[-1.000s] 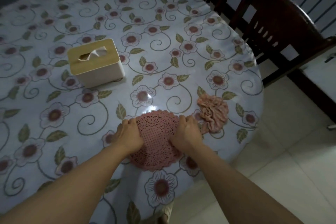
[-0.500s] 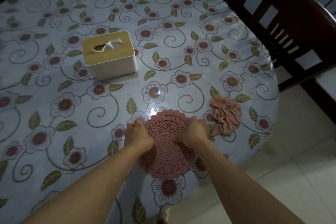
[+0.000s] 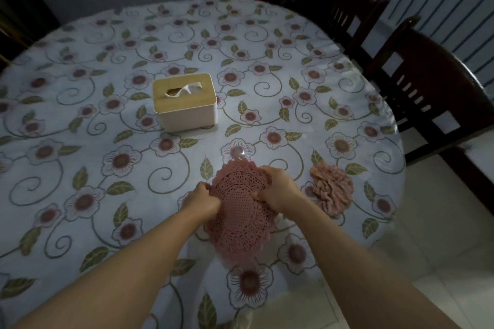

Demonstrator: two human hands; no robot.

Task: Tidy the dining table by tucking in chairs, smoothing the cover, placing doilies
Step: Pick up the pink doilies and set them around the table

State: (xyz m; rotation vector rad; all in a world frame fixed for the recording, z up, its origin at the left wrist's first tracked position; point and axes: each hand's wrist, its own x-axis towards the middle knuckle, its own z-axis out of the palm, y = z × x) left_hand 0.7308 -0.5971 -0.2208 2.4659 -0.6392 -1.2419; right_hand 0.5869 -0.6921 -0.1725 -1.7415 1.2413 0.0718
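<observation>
1. Head view: a pink lace doily [image 3: 238,211] is held at its two sides near the 6 o'clock edge of the table, over the floral table cover [image 3: 112,168].
2. Its left edge is pinched by the curled fingers of the left hand [image 3: 201,201].
3. Its right edge, at about 2 o'clock on the doily, is gripped by the right hand [image 3: 279,189], fingers curled round the lace; that edge looks raised off the cover.
4. A second, crumpled pink doily [image 3: 332,189] lies at 3 o'clock of the held one, just beside the right hand.
5. A tissue box [image 3: 185,103] is seen at 11 o'clock, well apart.
6. Two dark wooden chairs [image 3: 438,88] are seen at 2 o'clock, beside the table.
</observation>
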